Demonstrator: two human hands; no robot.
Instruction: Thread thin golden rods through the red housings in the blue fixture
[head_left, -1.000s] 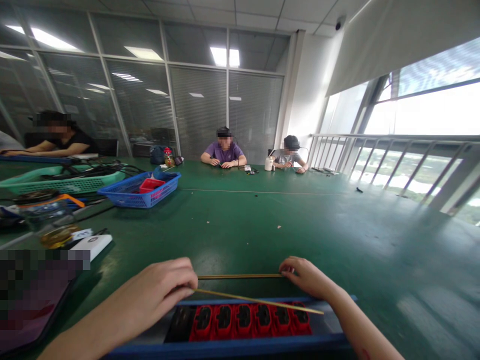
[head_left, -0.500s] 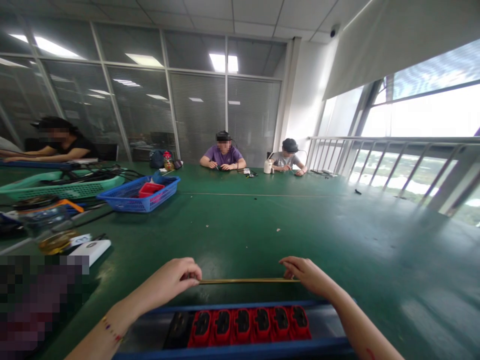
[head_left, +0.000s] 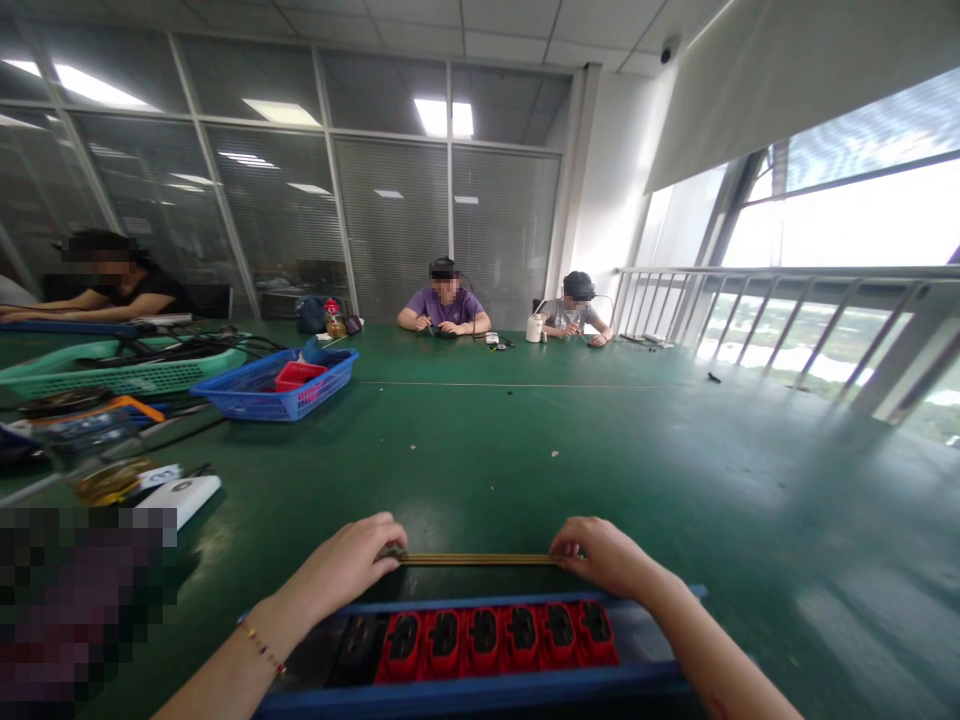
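Note:
Several thin brass-coloured strips [head_left: 480, 560] lie level, side by side, between my two hands just above the green table. My left hand [head_left: 367, 552] is closed around their left ends, thumb against fingers. At the right ends, my right hand [head_left: 592, 548] pinches them with curled fingers. The strip ends are hidden inside both hands. Directly below, nearer to me, is a long blue power strip housing [head_left: 480, 698]. Inside it sits a row of red socket modules [head_left: 484, 645], with a black module [head_left: 358, 648] at the left end. My forearms pass over both ends of the housing.
To the left stand a blue basket [head_left: 255, 405] with a red box [head_left: 298, 376], a green basket [head_left: 161, 378] of cables, a jar [head_left: 82, 425] and a white device [head_left: 187, 500]. People sit at the table's far side and far left. A railing [head_left: 757, 320] runs along the right.
My right hand has moved slightly left and its stretched fingers have closed on the strips' right ends. My left hand keeps its grip, and the strips now show as separate lines.

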